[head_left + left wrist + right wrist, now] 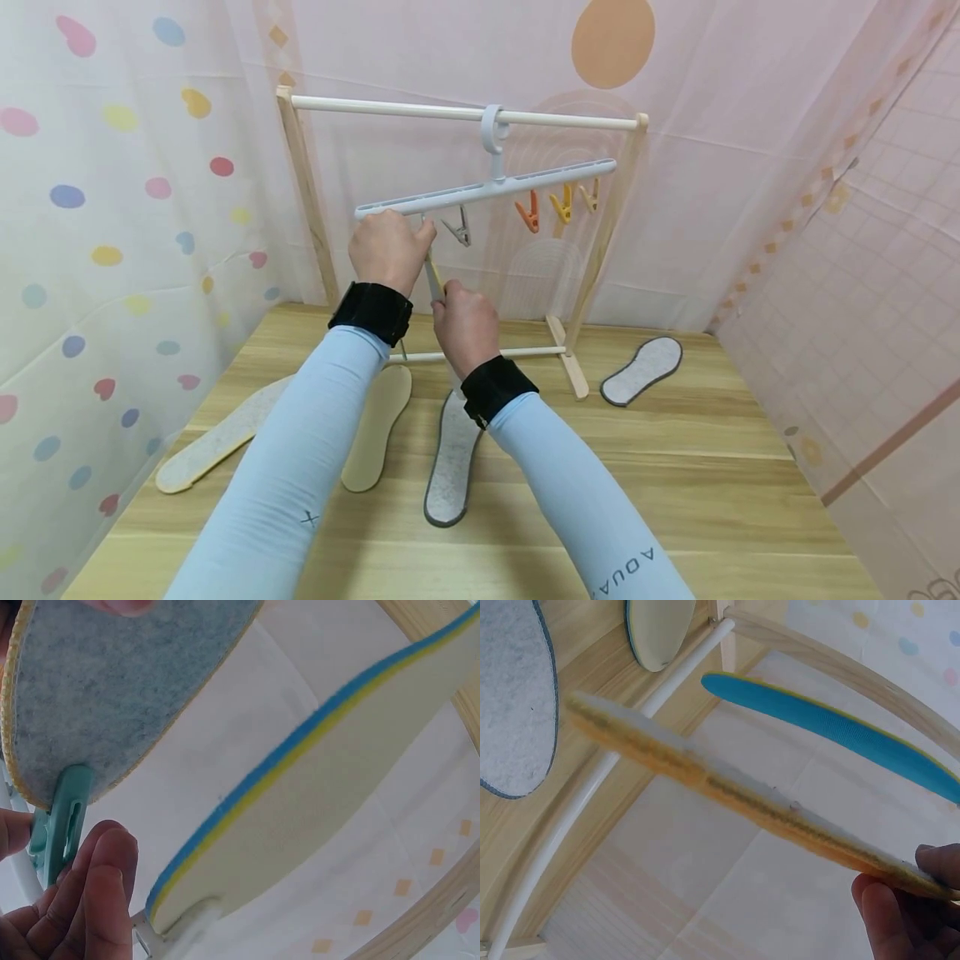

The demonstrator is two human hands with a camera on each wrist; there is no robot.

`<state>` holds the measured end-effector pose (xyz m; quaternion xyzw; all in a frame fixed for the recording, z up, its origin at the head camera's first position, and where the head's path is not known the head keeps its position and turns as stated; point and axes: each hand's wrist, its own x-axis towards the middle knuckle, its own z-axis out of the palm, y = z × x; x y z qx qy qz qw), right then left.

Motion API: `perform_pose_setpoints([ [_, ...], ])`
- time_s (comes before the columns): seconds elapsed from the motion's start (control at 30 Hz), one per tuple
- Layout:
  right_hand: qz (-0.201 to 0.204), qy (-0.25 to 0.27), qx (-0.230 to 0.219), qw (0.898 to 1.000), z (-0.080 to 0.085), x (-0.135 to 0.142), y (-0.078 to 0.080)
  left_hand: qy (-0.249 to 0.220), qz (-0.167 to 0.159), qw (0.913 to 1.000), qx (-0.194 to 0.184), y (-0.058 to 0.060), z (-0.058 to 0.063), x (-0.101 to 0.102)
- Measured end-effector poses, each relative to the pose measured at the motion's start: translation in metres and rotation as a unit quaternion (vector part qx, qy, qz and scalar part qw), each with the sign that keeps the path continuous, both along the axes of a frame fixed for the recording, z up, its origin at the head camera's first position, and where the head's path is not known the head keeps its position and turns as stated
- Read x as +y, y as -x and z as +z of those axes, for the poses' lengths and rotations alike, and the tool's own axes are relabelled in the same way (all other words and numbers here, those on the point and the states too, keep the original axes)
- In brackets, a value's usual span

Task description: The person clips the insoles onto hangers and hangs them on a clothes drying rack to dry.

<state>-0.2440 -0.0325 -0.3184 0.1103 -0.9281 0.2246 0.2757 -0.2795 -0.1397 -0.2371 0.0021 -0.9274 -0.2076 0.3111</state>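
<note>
My left hand is up at the left end of the white hanger, pinching a green clothespin. The clothespin lies over the end of a grey felt insole with yellow edging. Lower down, my right hand grips this insole, whose yellow-edged side faces the right wrist view. Beside it a second insole, cream with a blue and yellow rim, hangs from a pale clip; its blue face shows in the right wrist view.
The hanger hooks over a wooden rack's white rod. A grey clothespin, an orange one and two yellow ones hang from it. On the wooden table lie a grey insole, a cream one and others left and right.
</note>
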Motion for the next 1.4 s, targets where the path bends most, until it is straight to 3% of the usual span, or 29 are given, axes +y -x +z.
perform_pose_setpoints([
  [0.6,0.002,-0.024,0.036,0.999,-0.011,0.005,-0.002,0.017,0.012,0.9998,-0.001,0.005,-0.003,-0.001],
  [0.97,-0.005,-0.006,0.025,1.0,-0.02,0.014,-0.004,0.007,0.011,0.9999,-0.001,0.005,-0.006,-0.005],
  [1.23,-0.013,-0.011,0.012,1.0,-0.029,0.028,-0.005,0.012,0.0,0.9999,-0.007,0.002,-0.009,-0.003],
  [1.4,-0.018,-0.004,-0.001,1.0,-0.032,0.036,-0.006,0.009,-0.027,0.9996,0.001,-0.003,-0.012,-0.003],
])
